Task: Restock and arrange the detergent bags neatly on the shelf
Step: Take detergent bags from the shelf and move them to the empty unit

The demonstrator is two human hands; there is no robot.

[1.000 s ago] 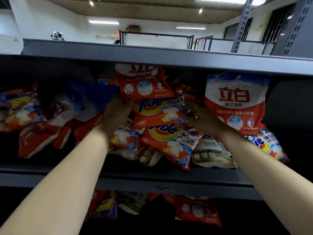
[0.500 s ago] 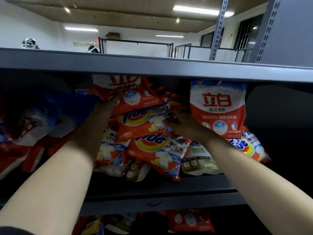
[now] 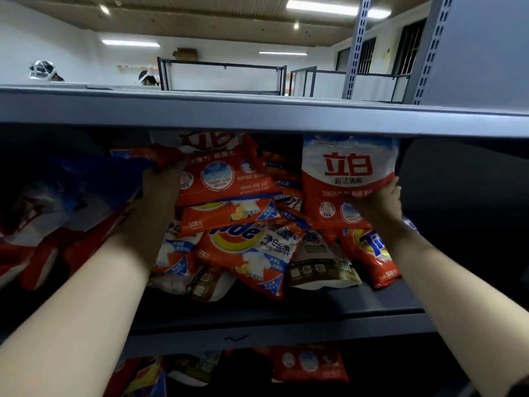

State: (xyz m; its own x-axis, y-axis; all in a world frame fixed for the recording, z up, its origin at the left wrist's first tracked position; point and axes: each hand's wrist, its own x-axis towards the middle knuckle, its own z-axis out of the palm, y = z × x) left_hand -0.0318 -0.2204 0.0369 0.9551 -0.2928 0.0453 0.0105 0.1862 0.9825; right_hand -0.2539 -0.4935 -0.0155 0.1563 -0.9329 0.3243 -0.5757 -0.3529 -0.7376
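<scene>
Two hands are up in the shelf (image 3: 257, 319), each on a red-and-white bag. Left hand (image 3: 161, 186) grips the left edge of the tilted bag (image 3: 226, 173) on top of the middle heap; thumb side wraps the edge, and the fingers go behind the bag, so their spread can't be told. Right hand (image 3: 382, 202) holds the upright bag (image 3: 349, 179) at its lower right corner, fingers curled round the edge, thumb on the front.

Key relation: the upright bag stands long axis vertical, its top touching the shelf above, just right of the heap; the tilted bag leans with its long axis slanted down to the right. The gap between them is narrow. Left hand is nearer the heap, right hand nearer the standing bag. The next move is probably to stand the tilted bag up beside the upright one.

Count, middle and right of the shelf: 2 red-and-white bags in hand, about 4 orange Tide bags (image 3: 243, 245) lying flat or slanted below, 2 brownish pouches (image 3: 320, 262). More bags sit dim and blurred at far left and on the shelf below; no count possible there.
</scene>
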